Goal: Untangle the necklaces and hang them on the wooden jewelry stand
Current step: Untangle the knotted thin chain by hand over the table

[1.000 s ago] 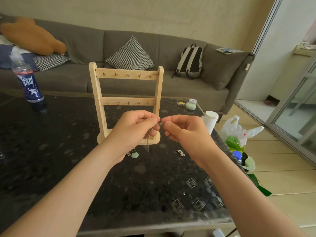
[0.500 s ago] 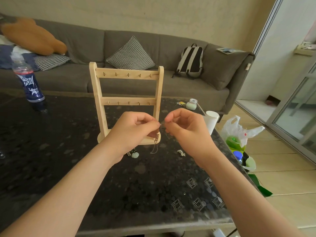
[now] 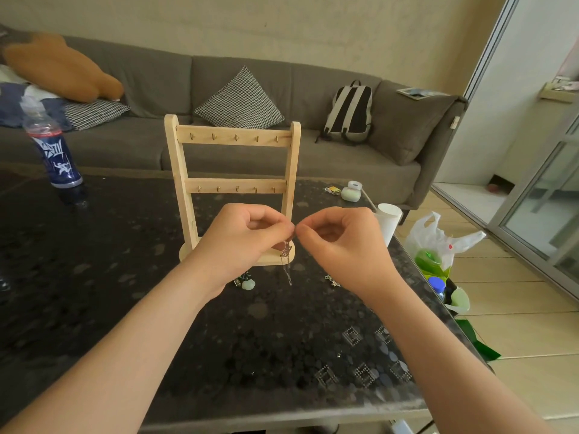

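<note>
**Silver chain pinched between two hands before the wooden stand**

Head view: the left hand (image 3: 241,242) and right hand (image 3: 341,242) meet fingertip to fingertip above the black stone table (image 3: 94,277), fingers curled, each pinching the top of a thin necklace (image 3: 286,261). Its chain hangs down from the pinch, across the front of the stand's base. Both hands cover the lower part of the wooden stand (image 3: 233,139), which stands upright just behind them with two rows of small hooks. A green pendant (image 3: 248,285) lies on the table under the left wrist, and a small chain piece (image 3: 332,280) lies beside the right wrist. A drink bottle (image 3: 54,151) stands far left, a paper cup (image 3: 388,220) and a small jar (image 3: 352,192) at the right edge. A plastic bag (image 3: 438,242) sits on the floor; a backpack (image 3: 349,112) rests on the grey sofa (image 3: 125,145).
</note>
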Tool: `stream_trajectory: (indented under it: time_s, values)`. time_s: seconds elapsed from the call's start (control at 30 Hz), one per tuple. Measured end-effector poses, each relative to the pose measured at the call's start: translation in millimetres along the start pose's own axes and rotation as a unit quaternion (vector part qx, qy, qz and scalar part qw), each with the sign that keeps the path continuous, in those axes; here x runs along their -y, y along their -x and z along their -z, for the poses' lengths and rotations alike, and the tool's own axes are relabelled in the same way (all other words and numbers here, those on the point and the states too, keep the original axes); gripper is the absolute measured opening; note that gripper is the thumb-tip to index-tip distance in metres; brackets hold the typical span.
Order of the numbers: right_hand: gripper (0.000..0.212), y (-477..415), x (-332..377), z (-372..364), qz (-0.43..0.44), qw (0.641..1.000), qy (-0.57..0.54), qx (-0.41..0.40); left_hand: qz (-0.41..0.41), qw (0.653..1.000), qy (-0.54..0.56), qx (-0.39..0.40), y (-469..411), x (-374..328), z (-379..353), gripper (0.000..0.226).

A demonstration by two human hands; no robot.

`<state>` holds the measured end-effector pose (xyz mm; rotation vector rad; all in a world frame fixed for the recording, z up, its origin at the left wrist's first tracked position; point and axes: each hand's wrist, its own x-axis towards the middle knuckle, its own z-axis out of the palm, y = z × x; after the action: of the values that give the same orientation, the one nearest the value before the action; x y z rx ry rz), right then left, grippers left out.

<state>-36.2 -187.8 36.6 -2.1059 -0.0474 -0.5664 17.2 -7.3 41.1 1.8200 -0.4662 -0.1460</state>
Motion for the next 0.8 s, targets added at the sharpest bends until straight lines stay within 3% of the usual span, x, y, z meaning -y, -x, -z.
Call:
stream_trajectory:
  time_s: [0.27,0.57,0.8]
  values:
    - [0.008,-3,-4,-3,0.050,0.991,0.118,0.032,0.008,1.000,-0.016,0.007,0,0,2,0.008]
    - [0.014,-1,-10,-9,0.099,0.978,0.162,0.087,0.019,0.996,-0.059,0.071,1,0,3,0.016]
    - [0.015,-4,-14,-5,0.140,0.968,0.184,0.099,-0.012,0.990,-0.125,0.066,-3,5,5,0.012]
